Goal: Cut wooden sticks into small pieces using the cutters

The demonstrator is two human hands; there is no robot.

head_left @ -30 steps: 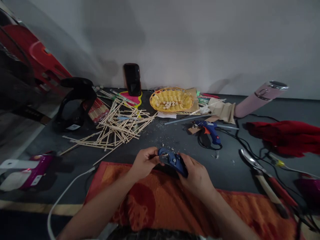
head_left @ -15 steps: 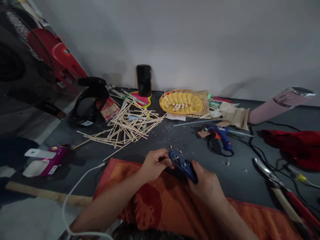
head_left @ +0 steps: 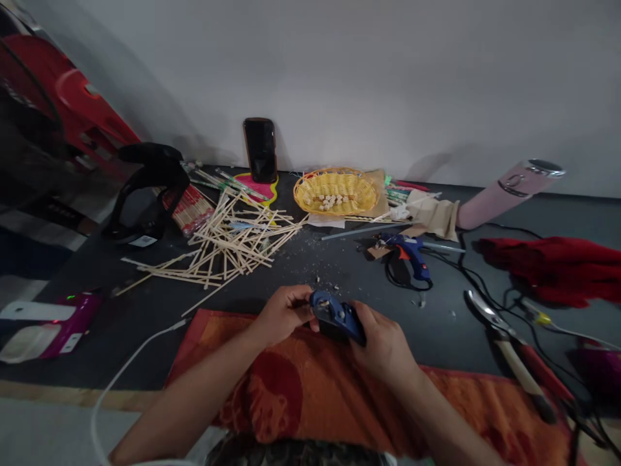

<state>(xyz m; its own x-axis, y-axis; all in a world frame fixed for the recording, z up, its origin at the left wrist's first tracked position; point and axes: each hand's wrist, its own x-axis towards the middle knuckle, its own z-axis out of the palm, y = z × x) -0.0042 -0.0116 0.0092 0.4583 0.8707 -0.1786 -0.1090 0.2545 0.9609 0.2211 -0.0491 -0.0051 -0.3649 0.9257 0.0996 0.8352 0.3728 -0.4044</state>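
My right hand [head_left: 385, 343] is closed round the handle of a blue plier-like hand tool [head_left: 337, 314] with metal rivets, held over the orange towel's back edge. Its head points left, toward my left hand [head_left: 288, 316]. The fingers of that hand are pinched together right at the tool's head; what they hold is too small and hidden to make out. Small crumbs and cut bits [head_left: 336, 287] lie on the dark table just beyond the tool. An orange towel [head_left: 334, 401] spreads beneath both forearms.
Beyond my hands lie a pile of thin wooden sticks [head_left: 233, 243] and a wicker basket [head_left: 366, 194] with small pieces in it. A blue glue gun [head_left: 412, 255], pruning shears [head_left: 504, 343], a red cloth [head_left: 557, 268] and a pink bottle [head_left: 509, 194] are on the right. A phone [head_left: 261, 150] leans on the wall.
The view has shifted, so the things on the table sit further left in the picture. Both hands keep their hold at the blue tool, which tilts a little less steeply.
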